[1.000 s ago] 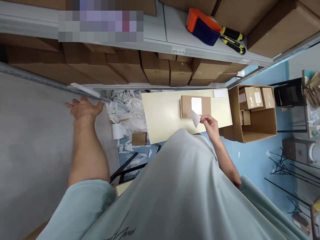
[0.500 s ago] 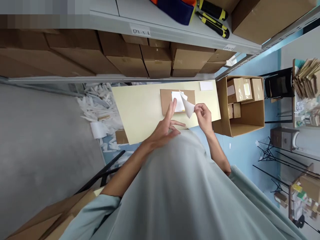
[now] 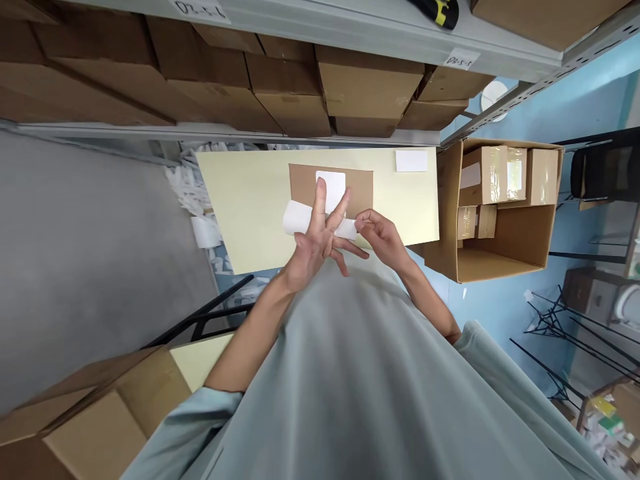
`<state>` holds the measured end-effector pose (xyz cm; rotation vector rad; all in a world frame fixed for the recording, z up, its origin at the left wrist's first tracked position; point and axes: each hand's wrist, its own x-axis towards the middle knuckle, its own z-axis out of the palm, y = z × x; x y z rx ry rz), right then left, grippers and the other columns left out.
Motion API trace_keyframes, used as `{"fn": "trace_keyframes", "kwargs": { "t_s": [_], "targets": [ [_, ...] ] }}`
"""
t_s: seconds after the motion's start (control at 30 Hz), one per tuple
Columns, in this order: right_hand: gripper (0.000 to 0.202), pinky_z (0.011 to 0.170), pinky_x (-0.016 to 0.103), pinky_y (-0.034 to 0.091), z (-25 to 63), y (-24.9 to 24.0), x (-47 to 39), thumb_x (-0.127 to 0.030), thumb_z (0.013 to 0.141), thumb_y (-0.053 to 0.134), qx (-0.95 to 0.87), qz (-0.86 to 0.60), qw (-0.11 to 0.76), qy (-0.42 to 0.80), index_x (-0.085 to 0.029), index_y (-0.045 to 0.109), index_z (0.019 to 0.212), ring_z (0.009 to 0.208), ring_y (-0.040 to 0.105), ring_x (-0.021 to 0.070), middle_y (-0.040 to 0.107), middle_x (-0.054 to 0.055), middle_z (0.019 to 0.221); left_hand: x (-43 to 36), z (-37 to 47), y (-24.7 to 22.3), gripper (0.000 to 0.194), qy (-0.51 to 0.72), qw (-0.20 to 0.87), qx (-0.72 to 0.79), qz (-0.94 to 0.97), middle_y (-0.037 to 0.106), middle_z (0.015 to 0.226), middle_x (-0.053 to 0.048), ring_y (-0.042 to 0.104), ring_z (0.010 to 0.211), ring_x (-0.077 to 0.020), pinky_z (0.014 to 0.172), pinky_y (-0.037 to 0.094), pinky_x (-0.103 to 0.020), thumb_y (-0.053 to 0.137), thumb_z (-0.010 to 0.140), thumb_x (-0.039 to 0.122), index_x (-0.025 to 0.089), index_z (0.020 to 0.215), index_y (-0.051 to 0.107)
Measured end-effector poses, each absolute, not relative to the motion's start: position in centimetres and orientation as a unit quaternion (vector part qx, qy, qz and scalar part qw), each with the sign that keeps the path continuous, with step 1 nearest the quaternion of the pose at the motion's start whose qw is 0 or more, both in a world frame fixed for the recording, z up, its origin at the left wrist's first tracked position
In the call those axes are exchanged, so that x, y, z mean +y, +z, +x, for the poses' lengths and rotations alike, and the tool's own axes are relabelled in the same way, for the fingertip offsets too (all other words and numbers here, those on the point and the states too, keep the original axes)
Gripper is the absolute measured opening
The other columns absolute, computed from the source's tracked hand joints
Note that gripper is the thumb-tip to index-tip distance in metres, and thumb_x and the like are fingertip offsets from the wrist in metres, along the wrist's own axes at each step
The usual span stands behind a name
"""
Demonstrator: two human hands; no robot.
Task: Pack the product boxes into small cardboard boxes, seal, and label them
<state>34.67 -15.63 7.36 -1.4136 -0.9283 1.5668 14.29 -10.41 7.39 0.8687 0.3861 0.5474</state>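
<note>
A flat brown cardboard piece [image 3: 359, 190] lies on the pale yellow tabletop [image 3: 250, 200], with a white label [image 3: 331, 187] on it. Over its lower edge is a curled white paper strip [image 3: 297, 217]. My right hand [image 3: 381, 235] pinches the strip's right end between thumb and fingers. Spread wide, my left hand [image 3: 320, 240] is over the strip and the label's lower part, its fingers apart; whether it touches the paper is hard to tell.
Another white label [image 3: 411, 161] lies at the table's back right. An open carton [image 3: 500, 257] holding smaller boxes stands right of the table. A metal shelf [image 3: 310, 27] with brown boxes spans the back. An open carton [image 3: 95, 413] is at lower left.
The white paper in my right hand has moved left and down and now lies across under my left hand. My left hand has turned and spread its fingers. The camera view has shifted.
</note>
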Motion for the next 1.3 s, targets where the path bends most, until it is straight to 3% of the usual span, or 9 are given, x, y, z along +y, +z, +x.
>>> {"fn": "trace_keyframes", "kwargs": {
  "t_s": [0.1,0.23,0.4,0.6,0.83,0.97,1.1,1.3],
  "targets": [
    [0.051,0.075,0.032,0.048,35.8,7.2,-15.4,-0.076,0.107,0.067,-0.363,-0.529,0.418,0.643,-0.026,0.058,0.100,0.077,0.052,0.0165,0.056,-0.002,0.084,-10.5,15.2,7.9,0.108,0.241,0.839,0.242,0.423,0.002,0.201,0.000,0.081,0.132,-0.0367,0.063,0.066,-0.031,0.041,0.096,0.107,0.068,0.180,-0.014],
    [0.052,0.086,0.033,0.055,36.6,7.0,-15.2,-0.077,0.105,0.070,-0.350,-0.518,0.416,0.660,-0.026,0.061,0.096,0.089,0.059,0.0183,0.061,0.000,0.090,-10.5,16.3,8.6,0.107,0.191,0.792,0.341,0.468,0.013,0.200,-0.001,0.076,0.140,-0.0429,0.069,0.068,-0.038,0.025,0.095,0.110,0.063,0.184,-0.011],
    [0.056,0.092,0.033,0.056,37.4,6.3,-15.0,-0.080,0.101,0.071,-0.313,-0.522,0.403,0.684,-0.026,0.060,0.091,0.092,0.061,0.0181,0.061,-0.001,0.089,-11.0,17.5,9.1,0.113,0.204,0.792,0.334,0.469,0.014,0.200,0.003,0.070,0.149,-0.0458,0.067,0.068,-0.040,0.018,0.086,0.117,0.066,0.183,-0.011],
    [0.055,0.100,0.035,0.058,38.6,5.2,-15.1,-0.079,0.096,0.078,-0.318,-0.519,0.407,0.681,-0.026,0.064,0.091,0.092,0.062,0.0181,0.064,0.000,0.090,-11.4,18.3,9.3,0.115,0.216,0.823,0.275,0.449,-0.001,0.201,0.004,0.079,0.134,-0.0411,0.053,0.061,-0.032,0.030,0.085,0.118,0.070,0.179,-0.016],
    [0.052,0.100,0.037,0.060,40.0,3.9,-15.0,-0.074,0.098,0.077,-0.291,-0.567,0.421,0.645,-0.026,0.059,0.090,0.091,0.065,0.0182,0.064,-0.001,0.086,-11.5,17.9,10.3,0.125,0.255,0.821,0.292,0.420,0.015,0.200,-0.003,0.077,0.129,-0.0436,0.053,0.060,-0.040,0.033,0.086,0.114,0.057,0.184,-0.018],
    [0.044,0.099,0.037,0.059,40.9,4.5,-14.9,-0.066,0.103,0.075,-0.304,-0.618,0.428,0.585,-0.027,0.057,0.092,0.094,0.065,0.0195,0.061,-0.002,0.084,-11.5,16.9,10.9,0.121,0.275,0.814,0.299,0.415,0.021,0.199,-0.001,0.080,0.115,-0.0397,0.061,0.066,-0.047,0.031,0.087,0.114,0.057,0.187,-0.008],
    [0.044,0.093,0.037,0.058,39.9,6.5,-15.4,-0.068,0.102,0.074,-0.347,-0.588,0.416,0.600,-0.028,0.058,0.095,0.087,0.061,0.0196,0.058,-0.002,0.081,-11.5,16.9,10.7,0.109,0.262,0.815,0.310,0.415,0.021,0.199,-0.001,0.083,0.113,-0.0334,0.067,0.067,-0.040,0.024,0.093,0.111,0.060,0.186,-0.004],
    [0.052,0.091,0.036,0.057,37.5,9.4,-15.8,-0.077,0.103,0.072,-0.362,-0.550,0.392,0.642,-0.027,0.060,0.093,0.093,0.062,0.0202,0.061,0.000,0.089,-11.6,16.8,10.1,0.110,0.258,0.829,0.259,0.423,0.004,0.201,0.002,0.084,0.116,-0.0335,0.050,0.056,-0.029,0.023,0.090,0.114,0.067,0.179,-0.022]
  ]
}}
